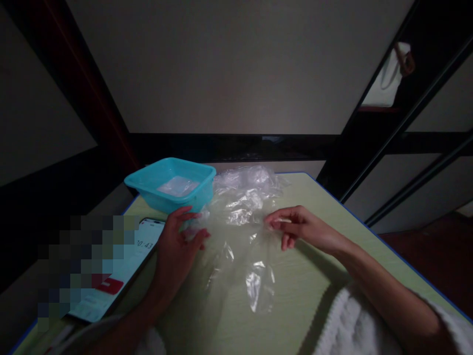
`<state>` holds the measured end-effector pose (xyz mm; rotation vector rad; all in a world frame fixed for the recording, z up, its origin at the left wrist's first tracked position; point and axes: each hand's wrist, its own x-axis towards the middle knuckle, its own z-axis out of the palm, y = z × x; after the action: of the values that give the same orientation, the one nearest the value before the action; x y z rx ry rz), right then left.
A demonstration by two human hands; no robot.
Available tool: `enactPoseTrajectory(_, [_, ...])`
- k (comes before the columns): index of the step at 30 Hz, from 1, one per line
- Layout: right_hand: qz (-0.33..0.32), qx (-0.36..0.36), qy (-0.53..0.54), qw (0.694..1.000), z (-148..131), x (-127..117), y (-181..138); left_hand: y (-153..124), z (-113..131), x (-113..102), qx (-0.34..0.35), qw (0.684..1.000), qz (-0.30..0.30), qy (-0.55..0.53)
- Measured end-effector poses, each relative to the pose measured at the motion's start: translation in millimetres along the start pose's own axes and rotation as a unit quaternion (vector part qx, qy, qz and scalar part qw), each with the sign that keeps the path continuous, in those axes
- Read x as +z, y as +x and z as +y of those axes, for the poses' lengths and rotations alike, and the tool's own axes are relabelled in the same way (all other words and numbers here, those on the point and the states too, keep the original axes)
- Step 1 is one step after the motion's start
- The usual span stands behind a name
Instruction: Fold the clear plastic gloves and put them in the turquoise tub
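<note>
A thin clear plastic bag (236, 256) lies spread across the middle of the table, its lower end toward me. My right hand (299, 227) pinches the bag's right edge between thumb and fingertips. On the other side, my left hand (181, 246) is at the bag's left edge with thumb and fingers apart; a crumpled bit of film shows between them. Behind the spread bag is a heap of clear plastic bags (251, 180). A turquoise plastic basin (177, 199) stands beyond my left hand, with a flat piece of clear plastic (178, 186) inside.
A phone (121, 271) with a lit timer screen lies at the table's left, partly covered by a pixelated patch. The pale green table (295, 315) has a blue edge and meets a panelled wall (236, 69). A white bag (389, 79) sits in a dark recess at upper right.
</note>
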<state>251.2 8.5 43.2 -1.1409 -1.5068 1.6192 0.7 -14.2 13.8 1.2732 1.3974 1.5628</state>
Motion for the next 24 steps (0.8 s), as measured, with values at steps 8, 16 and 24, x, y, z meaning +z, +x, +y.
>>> enactPoseTrajectory(8, [-0.248, 0.194, -0.166, 0.934, -5.1, -9.3, -18.0, -1.1, -16.5, -6.3, 0.270, 0.904, -0.042, 0.328])
enactPoseTrajectory(16, [-0.058, -0.011, -0.166, 0.984, -10.6, -11.2, -12.5, -26.6, -4.9, 2.4, 0.375, 0.832, -0.237, 0.333])
enactPoseTrajectory(24, [0.087, -0.188, -0.336, 0.919, 8.9, 13.9, 1.9, -41.6, -1.7, 1.1, 0.272, 0.725, -0.472, 0.422])
